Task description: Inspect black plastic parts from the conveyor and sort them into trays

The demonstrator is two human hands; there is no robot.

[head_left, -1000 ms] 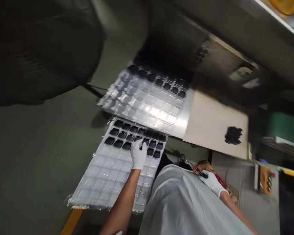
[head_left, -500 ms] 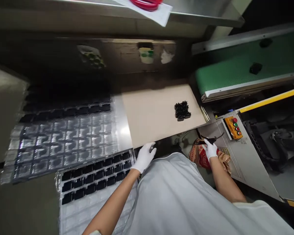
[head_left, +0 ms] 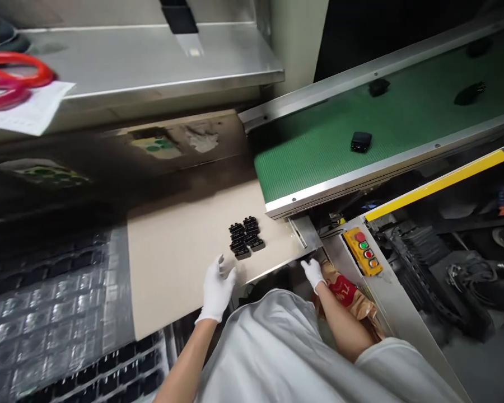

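My left hand (head_left: pixel 218 285), in a white glove, hovers over the near edge of the beige work board (head_left: pixel 172 252). Its fingers are apart and hold nothing. Just beyond them lies a tight cluster of small black plastic parts (head_left: pixel 246 238) on the board. My right hand (head_left: pixel 313 273), also gloved in white, is low at the board's right corner, by a brown paper bag with a red print (head_left: pixel 344 291). Its fingers are curled near something dark that I cannot make out against the dark background.
A green conveyor belt (head_left: pixel 311 151) at the upper right carries several black parts. A yellow button box (head_left: pixel 363 252) sits right of my right hand. Clear plastic trays (head_left: pixel 46 324) lie at left, some cells filled with black parts. Red-handled scissors (head_left: pixel 17 78) rest on a metal shelf (head_left: pixel 151 61).
The view has swung right, showing more of the conveyor. My left hand has moved up over the board towards the black parts. My right hand has moved closer to the board's corner.
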